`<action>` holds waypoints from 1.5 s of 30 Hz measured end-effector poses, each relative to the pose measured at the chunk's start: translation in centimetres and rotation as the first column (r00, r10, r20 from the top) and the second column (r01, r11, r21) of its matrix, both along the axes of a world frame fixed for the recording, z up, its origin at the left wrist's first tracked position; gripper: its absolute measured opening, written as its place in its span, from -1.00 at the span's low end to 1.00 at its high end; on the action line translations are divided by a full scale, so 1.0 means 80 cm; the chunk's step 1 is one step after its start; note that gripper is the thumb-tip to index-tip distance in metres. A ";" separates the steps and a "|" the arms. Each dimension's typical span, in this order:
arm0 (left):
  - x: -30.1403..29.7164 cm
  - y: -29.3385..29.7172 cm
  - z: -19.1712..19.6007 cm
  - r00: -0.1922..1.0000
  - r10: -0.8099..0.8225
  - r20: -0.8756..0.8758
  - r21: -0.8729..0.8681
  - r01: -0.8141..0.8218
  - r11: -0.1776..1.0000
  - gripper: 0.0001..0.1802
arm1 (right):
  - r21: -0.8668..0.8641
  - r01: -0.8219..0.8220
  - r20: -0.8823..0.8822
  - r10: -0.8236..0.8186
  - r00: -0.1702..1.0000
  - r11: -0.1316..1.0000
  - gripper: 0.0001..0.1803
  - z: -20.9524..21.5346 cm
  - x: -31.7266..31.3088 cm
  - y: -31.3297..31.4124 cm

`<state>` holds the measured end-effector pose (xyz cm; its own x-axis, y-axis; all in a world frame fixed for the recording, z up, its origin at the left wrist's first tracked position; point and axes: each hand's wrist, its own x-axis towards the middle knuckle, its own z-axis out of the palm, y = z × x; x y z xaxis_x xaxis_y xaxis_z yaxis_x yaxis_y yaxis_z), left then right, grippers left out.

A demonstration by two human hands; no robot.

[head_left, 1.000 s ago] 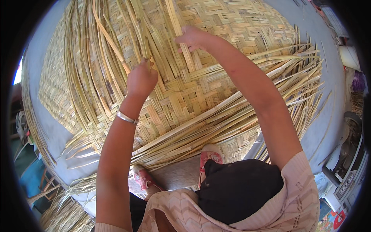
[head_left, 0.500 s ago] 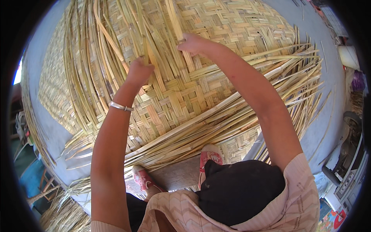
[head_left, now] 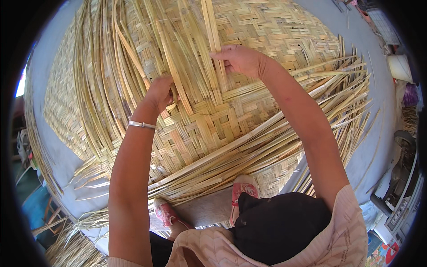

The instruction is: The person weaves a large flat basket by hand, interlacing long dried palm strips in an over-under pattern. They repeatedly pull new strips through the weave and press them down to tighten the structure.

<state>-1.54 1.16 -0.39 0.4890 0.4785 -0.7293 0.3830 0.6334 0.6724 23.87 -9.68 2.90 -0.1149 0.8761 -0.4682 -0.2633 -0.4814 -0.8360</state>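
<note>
A large woven mat [head_left: 267,26] of pale split-reed strips lies spread out below me. Loose strips [head_left: 91,71] run away from me over its left and middle part, their near ends reaching the weave. My left hand [head_left: 160,92], a silver bangle on its wrist, is closed low over the weave, its curled fingers around a strip partly hidden by them. Farther right, my right hand [head_left: 241,60] pinches an upright reed strip [head_left: 212,31] between thumb and fingers. Crosswise strips [head_left: 284,80] extend from the weave near that hand toward the right.
A thick bundle of long strips [head_left: 253,147] crosses the mat's near side. My red shoes [head_left: 164,212] are beside a wooden board [head_left: 200,205]. More straw-like strips [head_left: 73,247] lie at lower left. A wheeled object [head_left: 402,142] stands at the right edge.
My left hand has shifted slightly nearer to me, its fingers curled lower. The right hand has moved right and a little nearer, and its strip now stands farther right.
</note>
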 end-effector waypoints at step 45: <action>-0.007 0.007 -0.023 0.782 -0.621 -0.048 0.397 0.585 0.707 -0.65 | 0.023 0.724 0.030 -0.724 0.689 0.689 -0.75 0.004 0.040 0.042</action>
